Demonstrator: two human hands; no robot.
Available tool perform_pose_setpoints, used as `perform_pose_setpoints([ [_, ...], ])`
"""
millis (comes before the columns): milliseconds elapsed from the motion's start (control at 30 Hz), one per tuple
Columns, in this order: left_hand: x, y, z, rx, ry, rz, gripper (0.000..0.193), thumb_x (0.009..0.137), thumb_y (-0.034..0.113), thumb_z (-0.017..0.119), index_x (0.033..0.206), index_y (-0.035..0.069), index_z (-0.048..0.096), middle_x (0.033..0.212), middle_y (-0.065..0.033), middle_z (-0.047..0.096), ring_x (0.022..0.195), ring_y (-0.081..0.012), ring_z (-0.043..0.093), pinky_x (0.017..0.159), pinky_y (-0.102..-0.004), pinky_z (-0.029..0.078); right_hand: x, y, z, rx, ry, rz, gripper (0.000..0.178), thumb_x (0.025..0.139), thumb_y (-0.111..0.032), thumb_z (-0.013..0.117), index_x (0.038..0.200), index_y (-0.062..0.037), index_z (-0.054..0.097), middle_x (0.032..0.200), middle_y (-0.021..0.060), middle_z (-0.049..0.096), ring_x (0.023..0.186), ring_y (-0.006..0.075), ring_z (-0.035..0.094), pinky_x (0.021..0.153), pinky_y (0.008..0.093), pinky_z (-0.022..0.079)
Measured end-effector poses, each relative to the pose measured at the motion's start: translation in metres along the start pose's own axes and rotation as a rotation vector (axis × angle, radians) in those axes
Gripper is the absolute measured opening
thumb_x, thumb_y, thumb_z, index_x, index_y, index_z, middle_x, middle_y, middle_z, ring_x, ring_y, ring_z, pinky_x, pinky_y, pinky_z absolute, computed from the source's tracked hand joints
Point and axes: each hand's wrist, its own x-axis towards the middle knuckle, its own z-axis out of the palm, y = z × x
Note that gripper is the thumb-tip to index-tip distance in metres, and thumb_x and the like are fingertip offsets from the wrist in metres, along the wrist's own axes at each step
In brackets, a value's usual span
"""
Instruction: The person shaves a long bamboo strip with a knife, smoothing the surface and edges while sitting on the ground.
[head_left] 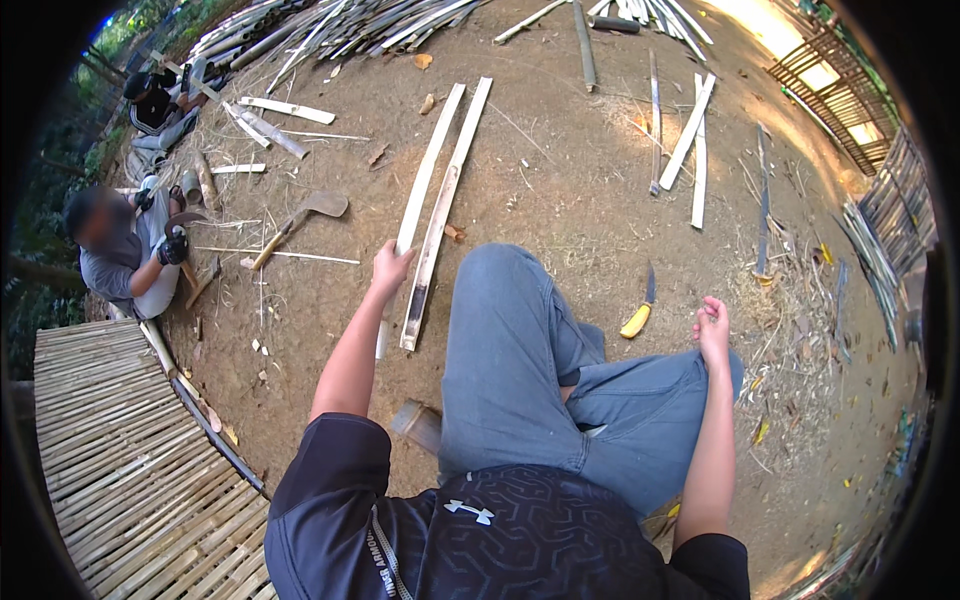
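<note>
My left hand [393, 268] is closed around the lower part of a pale split bamboo strip [430, 175], which reaches forward over the dirt. Just to its right lies a second bamboo strip [447, 210], its inner hollow side up and darkened near the close end. Over my bent right knee hangs my right hand [711, 330], its fingers loosely curled and apart with nothing seen in them. A knife [638, 310] with a yellow handle and dark blade rests on the ground left of that hand.
A hatchet-like tool [300, 228] and a bamboo slat platform [130, 450] are on my left. Two people sit at far left; the nearer person [120, 250] wears gloves. Split strips [690, 135] lie ahead right, and a bamboo piece [418, 425] sits beside my left thigh.
</note>
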Motion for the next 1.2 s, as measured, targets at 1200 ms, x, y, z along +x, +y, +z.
perform_pose_setpoints([
  [1200,-0.043,0.117,-0.057,-0.263,0.162,0.417,0.02,0.092,0.018,0.066,0.108,0.006,0.069,0.08,-0.0039,0.064,0.074,-0.012,0.06,0.067,-0.0295,0.049,-0.068,-0.342,-0.101,-0.871,0.215,-0.854,0.042,0.101,-0.026,0.055,0.143,-0.0237,0.052,0.134,0.0079,0.053,0.115,0.0218,0.057,0.1,0.0361,0.048],
])
